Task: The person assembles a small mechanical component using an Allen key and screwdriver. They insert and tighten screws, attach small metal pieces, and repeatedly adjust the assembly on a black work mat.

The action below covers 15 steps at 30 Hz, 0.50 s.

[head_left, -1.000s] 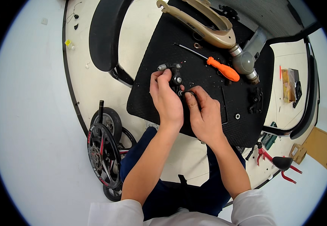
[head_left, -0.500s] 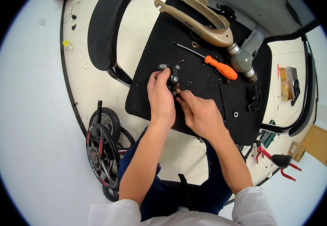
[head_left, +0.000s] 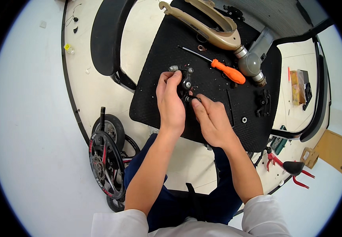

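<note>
A small black mechanical part (head_left: 186, 85) with silvery round fittings lies on a black office chair seat (head_left: 218, 122). My left hand (head_left: 171, 100) grips the part from its left side, fingers curled over its top. My right hand (head_left: 210, 118) is just below and right of it, its fingertips pinching a thin black piece (head_left: 193, 97) at the part's lower edge. An orange-handled screwdriver (head_left: 225, 70) lies on the seat above my right hand, its shaft pointing left.
A tan curved frame piece (head_left: 206, 23) with a grey tube (head_left: 253, 59) lies at the seat's far edge. A small black bracket (head_left: 263, 102) and a washer (head_left: 244, 119) lie to the right. Wheels (head_left: 106, 158) stand on the floor at left; red pliers (head_left: 289, 168) at right.
Both hands stayed on the black part. My right hand slid slightly up and left, bringing its fingertips closer under the part.
</note>
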Available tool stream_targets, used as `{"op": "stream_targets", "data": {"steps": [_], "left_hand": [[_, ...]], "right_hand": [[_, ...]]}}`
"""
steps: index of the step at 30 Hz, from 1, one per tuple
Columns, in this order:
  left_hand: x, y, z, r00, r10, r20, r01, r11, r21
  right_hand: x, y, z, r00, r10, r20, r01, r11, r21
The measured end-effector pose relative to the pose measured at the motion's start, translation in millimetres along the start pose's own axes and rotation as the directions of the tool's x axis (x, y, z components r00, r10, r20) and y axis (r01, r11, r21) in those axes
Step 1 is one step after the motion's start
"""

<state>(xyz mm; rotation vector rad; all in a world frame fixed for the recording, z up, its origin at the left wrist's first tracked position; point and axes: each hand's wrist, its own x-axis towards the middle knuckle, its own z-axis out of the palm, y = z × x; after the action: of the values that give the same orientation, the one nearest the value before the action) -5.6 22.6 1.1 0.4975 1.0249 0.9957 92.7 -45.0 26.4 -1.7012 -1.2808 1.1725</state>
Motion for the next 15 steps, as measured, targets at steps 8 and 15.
{"op": "stream_targets", "data": {"steps": [8,15], "left_hand": [[2.3,-6.1,-1.8,0.959,0.282,0.025,-0.283,0.955,0.086],[-5.6,-10.9,4.6,0.914,0.404,-0.024,-0.397,0.906,0.145]], "right_hand": [[-5.7,-4.9,4.6,0.925,0.311,0.219,-0.376,0.659,0.652],[-9.3,-5.8,17.3,0.955,0.287,0.077,-0.267,0.718,0.643]]}}
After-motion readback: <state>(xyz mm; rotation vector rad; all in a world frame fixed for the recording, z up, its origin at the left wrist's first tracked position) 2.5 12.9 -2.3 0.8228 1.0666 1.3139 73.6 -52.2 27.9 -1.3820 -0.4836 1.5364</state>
